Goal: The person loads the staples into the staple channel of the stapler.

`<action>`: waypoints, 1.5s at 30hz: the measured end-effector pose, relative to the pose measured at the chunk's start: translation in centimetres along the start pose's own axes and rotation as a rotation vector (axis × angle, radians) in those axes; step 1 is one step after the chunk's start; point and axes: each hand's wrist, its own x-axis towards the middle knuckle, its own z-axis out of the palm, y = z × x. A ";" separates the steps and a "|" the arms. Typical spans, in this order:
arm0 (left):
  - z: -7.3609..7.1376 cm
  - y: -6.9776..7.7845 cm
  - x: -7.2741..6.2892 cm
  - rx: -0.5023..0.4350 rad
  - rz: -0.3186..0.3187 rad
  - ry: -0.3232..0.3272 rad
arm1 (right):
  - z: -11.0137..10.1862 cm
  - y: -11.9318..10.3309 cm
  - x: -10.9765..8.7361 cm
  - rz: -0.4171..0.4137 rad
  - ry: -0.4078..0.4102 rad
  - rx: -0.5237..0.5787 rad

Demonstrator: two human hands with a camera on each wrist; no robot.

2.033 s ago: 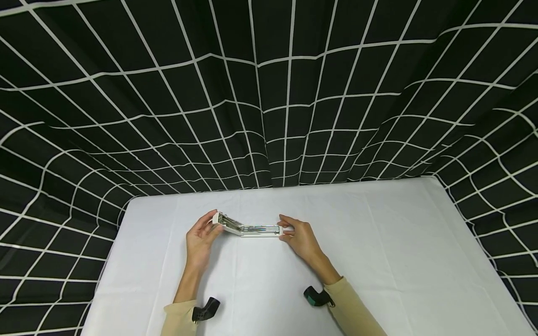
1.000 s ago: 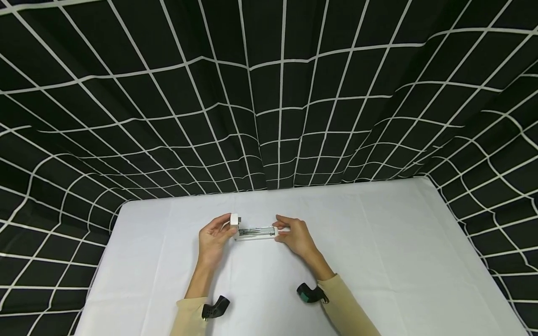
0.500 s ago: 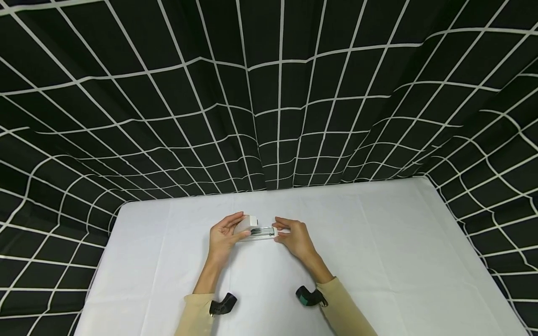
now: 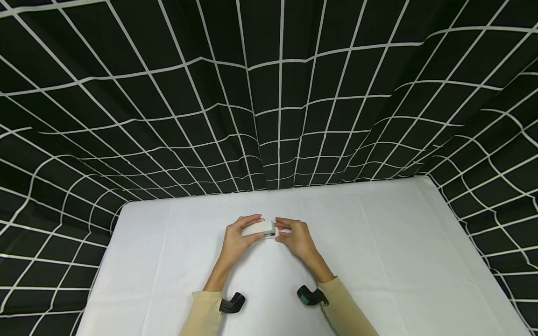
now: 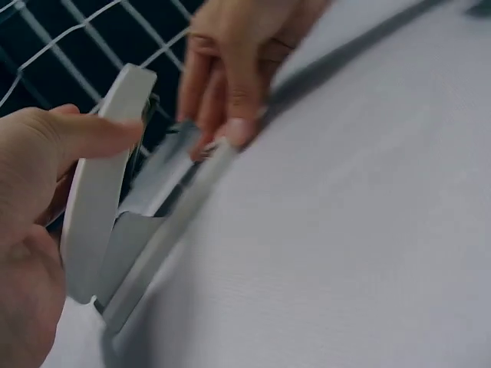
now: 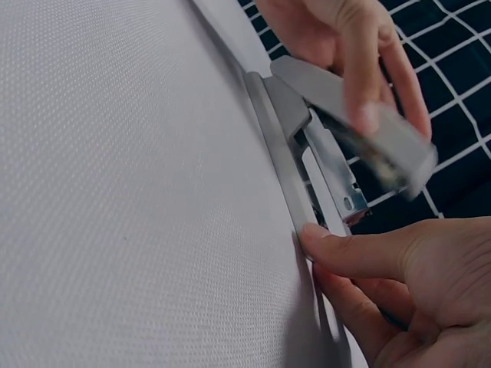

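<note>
A white stapler [image 4: 259,228] lies on the white table between the two hands. Its top arm [image 6: 337,96] is tilted up from the base, and the metal staple magazine [image 6: 331,165] shows between them. My left hand [image 4: 237,236] grips the top arm from both sides, thumb on the near side. With thumb and fingers my right hand [image 4: 297,237] pinches the front end of the base [image 5: 176,222]. In the right wrist view the left hand and the top arm's front are blurred.
A white cloth covers the table [image 4: 336,224]. Behind it and on both sides hangs a black curtain [image 4: 269,116] with a white grid. Each forearm wears a small black camera [image 4: 232,303] over a beige sleeve [image 4: 201,313].
My left hand has swung the stapler's top arm over to the right and down toward the base, from folded far back. My right hand has stayed at the base's front end.
</note>
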 end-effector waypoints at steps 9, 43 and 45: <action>0.9 0.0 0.0 0.284 0.125 -0.010 | -0.1 0.3 -0.1 -0.001 0.005 0.003; 0.5 -0.6 -0.5 0.287 0.190 -0.036 | 0.5 0.2 -0.8 -0.031 0.060 -0.007; 0.5 -0.4 -0.7 0.328 0.215 -0.043 | 0.4 0.2 -0.8 -0.034 0.045 -0.027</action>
